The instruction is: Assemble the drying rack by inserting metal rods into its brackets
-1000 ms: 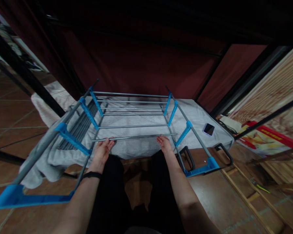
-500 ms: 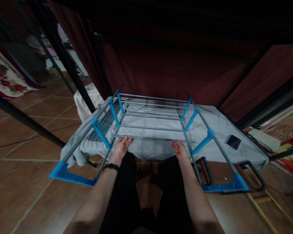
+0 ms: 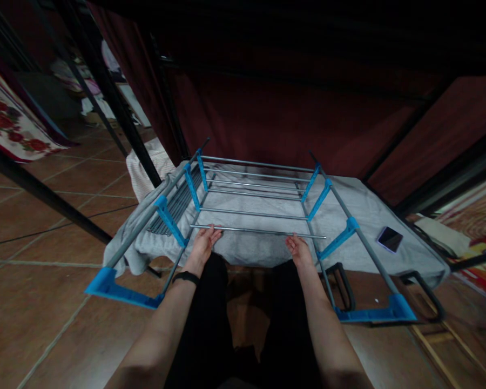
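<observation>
A thin grey metal rod (image 3: 251, 231) runs crosswise in front of me. My left hand (image 3: 203, 242) holds it near its left end, and my right hand (image 3: 298, 248) has its fingertips on it toward the right end. Around it stands a rack frame of grey tubes with blue plastic brackets (image 3: 170, 220) on the left and matching blue brackets (image 3: 339, 239) on the right. Several crossbars (image 3: 255, 214) join the two sides farther back. On the left, a bundle of loose grey rods (image 3: 176, 205) lies on the grey cloth, partly behind the frame.
A grey cloth (image 3: 243, 251) covers the low surface under the rack. A phone (image 3: 389, 239) lies on it at the right. Black metal handles (image 3: 423, 297) and a wooden ladder-like frame (image 3: 441, 337) are at lower right. Black poles (image 3: 44, 189) cross the left side over the tiled floor.
The view has shifted slightly, so the rack and phone appear a little farther right. Both hands stay on the rod, which has hardly moved.
</observation>
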A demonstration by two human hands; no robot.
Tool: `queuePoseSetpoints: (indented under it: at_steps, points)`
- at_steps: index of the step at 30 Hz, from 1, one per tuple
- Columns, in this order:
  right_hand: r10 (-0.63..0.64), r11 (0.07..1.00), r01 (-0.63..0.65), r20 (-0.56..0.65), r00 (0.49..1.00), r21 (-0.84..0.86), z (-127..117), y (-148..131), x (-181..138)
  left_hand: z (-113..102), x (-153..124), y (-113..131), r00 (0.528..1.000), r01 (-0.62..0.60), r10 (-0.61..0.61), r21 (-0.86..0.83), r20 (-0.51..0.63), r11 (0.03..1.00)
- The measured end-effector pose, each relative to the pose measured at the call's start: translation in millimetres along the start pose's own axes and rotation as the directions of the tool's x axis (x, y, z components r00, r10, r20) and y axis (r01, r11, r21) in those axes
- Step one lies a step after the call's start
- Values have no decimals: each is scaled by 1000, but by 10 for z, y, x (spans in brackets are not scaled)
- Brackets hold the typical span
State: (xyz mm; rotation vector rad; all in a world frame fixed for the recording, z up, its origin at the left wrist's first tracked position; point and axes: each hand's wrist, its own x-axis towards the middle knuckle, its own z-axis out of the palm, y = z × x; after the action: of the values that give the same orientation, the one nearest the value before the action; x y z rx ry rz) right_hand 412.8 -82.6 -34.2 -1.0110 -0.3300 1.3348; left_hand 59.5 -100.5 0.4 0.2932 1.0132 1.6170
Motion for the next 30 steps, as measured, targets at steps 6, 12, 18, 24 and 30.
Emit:
queuePoseSetpoints:
  at_steps: [6,12,18,24,30]
  points:
    - [6,1000,-6,-18,1000,0,7,2,5,-10,4,0,1000,0,0,-14,-15,1000]
    - [-6,1000,6,-9,1000,-16,-5,12,23,-7,4,17,1000,2,-2,-29,-20,1000]
    - [-21,1000,21,-8,1000,-17,1,13,37,-20,13,27,1000,8,-8,-28,-19,1000]
    - [-13,1000,13,-11,1000,-3,18,8,36,-36,31,27,999,8,-9,-31,-42,999]
    - [-36,999,36,-27,999,-9,24,5,36,-38,32,28,998,5,-7,-33,-60,999]
